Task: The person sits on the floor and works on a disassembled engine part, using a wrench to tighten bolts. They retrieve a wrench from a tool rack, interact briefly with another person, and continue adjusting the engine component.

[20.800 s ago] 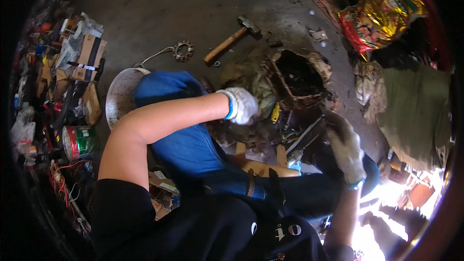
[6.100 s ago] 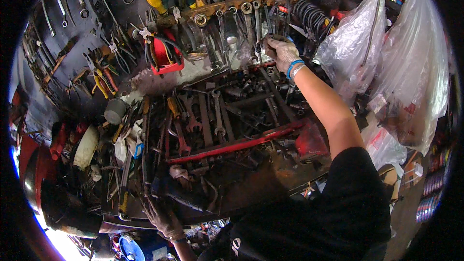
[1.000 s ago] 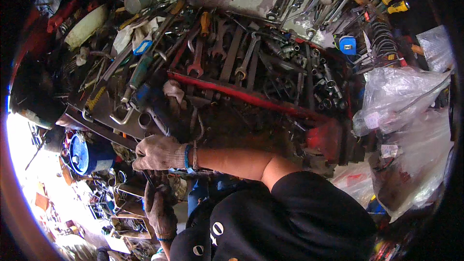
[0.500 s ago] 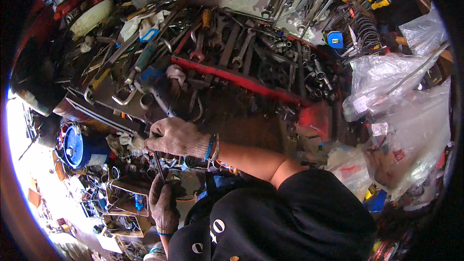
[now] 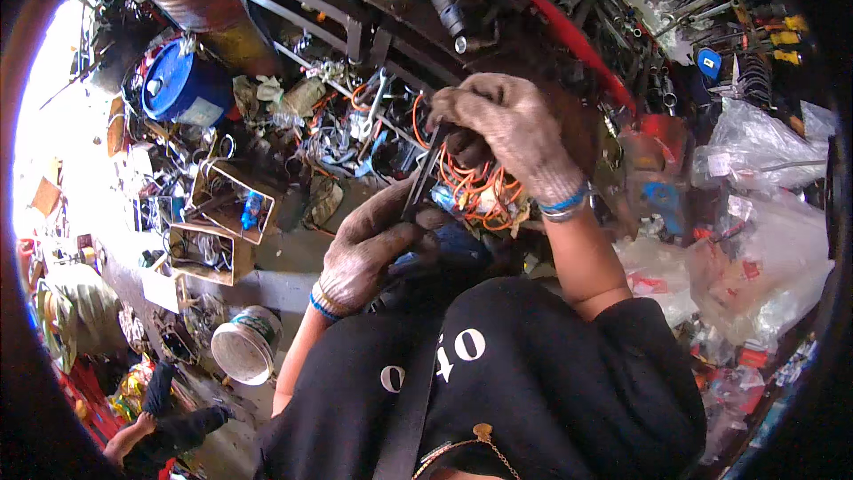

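A slim dark metal tool (image 5: 424, 180) slants between my two gloved hands; its exact kind does not show. My left hand (image 5: 369, 244) is closed around its lower end, thumb along the near side. The upper end is pinched in the fingers of my right hand (image 5: 511, 120), which partly cover it. Both gloves are pale knit with dirty, darkened fingers. Beyond the right hand, on the dark bench, lies a blue-and-grey tool (image 5: 442, 4) with a round metal nose, apart from my fingers.
Orange cable (image 5: 471, 188) lies tangled below the bench edge. A red-edged tool tray (image 5: 569, 36) holds wrenches and sockets. Plastic bags (image 5: 755, 231) crowd the right. To the left stand a blue drum (image 5: 182, 80), open boxes (image 5: 235, 249) and a white bucket (image 5: 244, 351). Another person's legs (image 5: 169, 418) show lower left.
My view has swung left and downward, so the bench sits higher and farther right. Both hands now appear nearer the middle, still with the slim metal tool between them.
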The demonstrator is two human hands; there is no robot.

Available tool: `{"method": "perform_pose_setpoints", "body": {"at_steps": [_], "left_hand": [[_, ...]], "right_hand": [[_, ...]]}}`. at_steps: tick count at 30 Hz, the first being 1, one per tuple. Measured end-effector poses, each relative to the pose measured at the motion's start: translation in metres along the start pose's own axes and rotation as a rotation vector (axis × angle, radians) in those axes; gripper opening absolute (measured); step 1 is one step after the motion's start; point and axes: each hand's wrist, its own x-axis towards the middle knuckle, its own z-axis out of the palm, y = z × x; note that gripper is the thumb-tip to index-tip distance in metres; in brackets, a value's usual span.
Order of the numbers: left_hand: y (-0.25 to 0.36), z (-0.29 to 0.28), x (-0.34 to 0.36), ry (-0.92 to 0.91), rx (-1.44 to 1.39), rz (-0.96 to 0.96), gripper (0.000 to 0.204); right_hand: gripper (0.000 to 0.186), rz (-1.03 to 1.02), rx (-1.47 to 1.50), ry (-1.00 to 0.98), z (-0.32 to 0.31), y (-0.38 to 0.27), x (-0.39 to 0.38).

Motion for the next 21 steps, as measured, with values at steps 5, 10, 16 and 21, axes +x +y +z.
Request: {"method": "perform_pose_setpoints", "body": {"at_steps": [5, 10, 16, 21], "left_hand": [[-0.011, -0.005, -0.012, -0.125, -0.101, -0.07, 0.055], [-0.02, -0.007, -0.01, -0.177, -0.249, -0.038, 0.051], [-0.022, -0.003, -0.008, -0.13, -0.166, -0.029, 0.047], [-0.027, 0.003, 0.003, -0.167, -0.174, -0.012, 0.046]], "right_hand": [[0.023, 0.096, 0.045, 0.153, 0.005, -0.012, -0.041], [0.026, 0.046, 0.003, 0.188, 0.003, -0.019, -0.052], [0.022, -0.007, 0.006, 0.206, -0.003, -0.023, -0.054], [0.02, -0.044, 0.003, 0.258, -0.012, -0.017, -0.05]]}}
